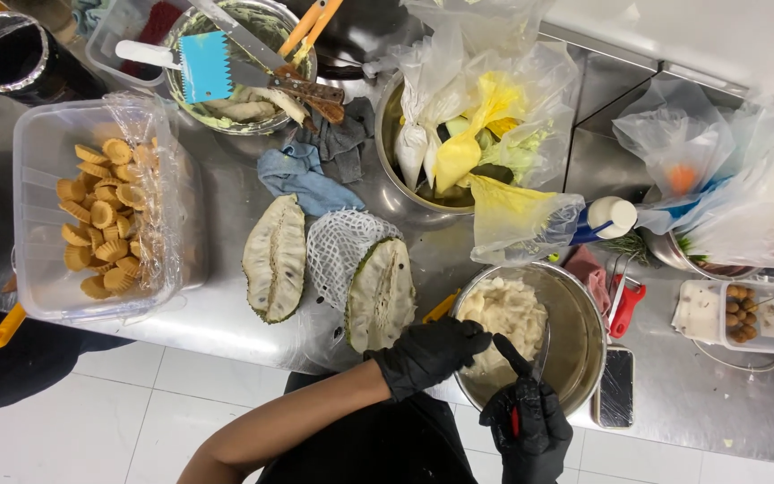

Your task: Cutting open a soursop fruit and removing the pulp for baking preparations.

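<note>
My left hand, in a black glove, rests on the near rim of a round steel bowl and touches the white fruit pulp inside. My right hand, also in a black glove, is closed on a small knife with a black and red handle, its blade pointing into the bowl. Two halves of a green-skinned, white-fleshed fruit lie cut side up to the left, with a white foam net between them.
A clear plastic tub of small pastry shells sits at the left. Behind are a bowl with a blue scraper and knives, a bowl stuffed with plastic bags, a phone, a red peeler, and a small box of brown balls.
</note>
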